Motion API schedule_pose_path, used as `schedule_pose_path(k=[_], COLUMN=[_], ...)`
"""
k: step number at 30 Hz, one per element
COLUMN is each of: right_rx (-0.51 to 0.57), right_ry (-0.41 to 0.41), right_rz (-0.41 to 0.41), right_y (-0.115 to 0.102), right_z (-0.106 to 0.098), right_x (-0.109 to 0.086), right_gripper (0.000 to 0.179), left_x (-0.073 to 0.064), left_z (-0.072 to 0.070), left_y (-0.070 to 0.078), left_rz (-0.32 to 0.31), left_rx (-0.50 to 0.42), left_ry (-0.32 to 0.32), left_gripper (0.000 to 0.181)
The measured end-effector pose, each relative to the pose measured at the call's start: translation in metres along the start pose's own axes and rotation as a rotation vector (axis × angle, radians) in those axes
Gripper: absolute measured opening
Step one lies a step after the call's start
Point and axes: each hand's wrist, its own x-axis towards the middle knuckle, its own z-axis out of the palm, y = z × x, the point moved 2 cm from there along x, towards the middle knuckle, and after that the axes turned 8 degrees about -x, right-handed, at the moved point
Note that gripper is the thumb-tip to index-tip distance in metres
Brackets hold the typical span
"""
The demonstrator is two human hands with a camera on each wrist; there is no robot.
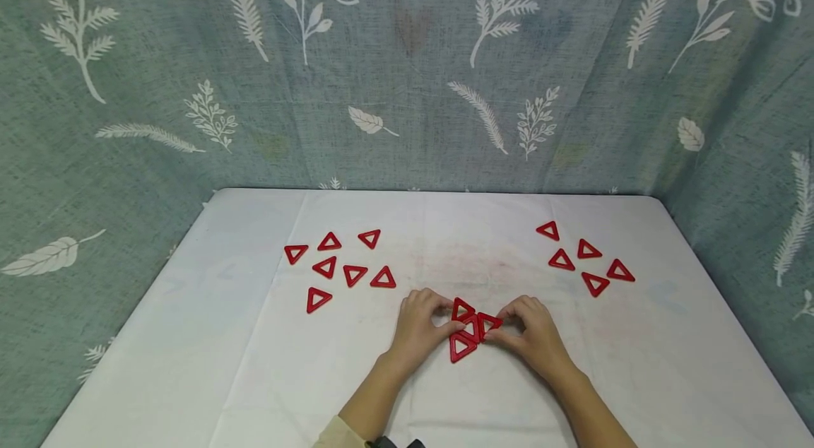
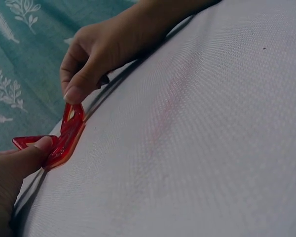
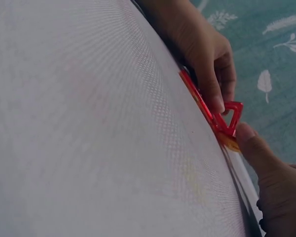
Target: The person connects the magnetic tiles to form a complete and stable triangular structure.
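A blue-green curtain (image 1: 413, 91) hangs behind and on both sides, its print made up of white leaves, ferns and sprigs; before it stretches a desk (image 1: 668, 363) under a white cloth, with a faint reddish smudge (image 1: 473, 257) across its middle; a beige sleeve (image 1: 340, 432) shows at the left forearm.

The left hand (image 1: 420, 322) and the right hand (image 1: 534, 336) meet from opposite sides near the middle of the desk's front part; the left has its fingers curled and its thumb over the inner piece, pinching the joined shape; the right pinches the outermost piece between thumb and fingers.

Seven loose triangles (image 1: 321, 272) lie scattered on the desk, beyond the left hand and to its left; five others (image 1: 562, 266) lie farther off to the right, beyond the right hand; all are hollow red frames.

Between the hands sits a cluster of four red triangles (image 1: 477, 328), edges touching, one above, one below, one inside; the fourth, the right-hand triangle (image 1: 490, 318), rests against the inner one, its tip at the right fingertips.
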Motion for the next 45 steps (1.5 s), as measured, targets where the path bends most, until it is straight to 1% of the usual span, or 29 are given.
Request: schedule_pose_path(k=[3,8,11,13,16,20,24,27,33,41,45], right_rx=[0.018,0.053,0.022,-0.003,-0.019,-0.005,0.007,0.018,0.038,0.097,0.103], right_ry=[0.024,0.026,0.034,0.047,0.058,0.050,0.031,0.018,0.013,0.008,0.011], right_rz=[-0.034,-0.100,-0.135,-0.151,-0.166,-0.173,-0.163,-0.143,-0.138,-0.128,-0.149], right_y=[-0.002,-0.003,-0.005,-0.006,-0.008,-0.012,-0.013,-0.013,-0.012,-0.009,-0.008], right_z=[0.001,0.001,0.002,0.003,0.004,0.004,0.005,0.005,0.006,0.005,0.005], right_x=[0.000,0.001,0.002,0.002,0.003,0.003,0.002,0.001,0.001,0.002,0.001], right_gripper=[0.040,0.040,0.040,0.039,0.037,0.033,0.034,0.036,0.036,0.032,0.034], left_x=[-0.001,-0.001,-0.002,-0.001,-0.001,-0.001,-0.001,0.000,0.001,0.001,0.001], left_z=[-0.001,-0.002,-0.003,-0.003,-0.003,-0.004,-0.005,-0.004,-0.003,-0.002,-0.001], left_y=[0.000,0.000,0.000,0.000,0.001,0.003,0.005,0.006,0.005,0.005,0.005], left_rz=[0.023,0.023,0.039,0.064,0.104,0.155,0.201,0.222,0.230,0.217,0.223], left_rx=[0.001,0.017,0.031,0.043,0.068,0.102,0.100,0.096,0.088,0.067,0.064], left_ry=[0.009,-0.007,-0.009,-0.013,-0.028,-0.057,-0.076,-0.087,-0.097,-0.099,-0.097], left_gripper=[0.027,0.021,0.020,0.019,0.018,0.017,0.018,0.019,0.019,0.018,0.019])
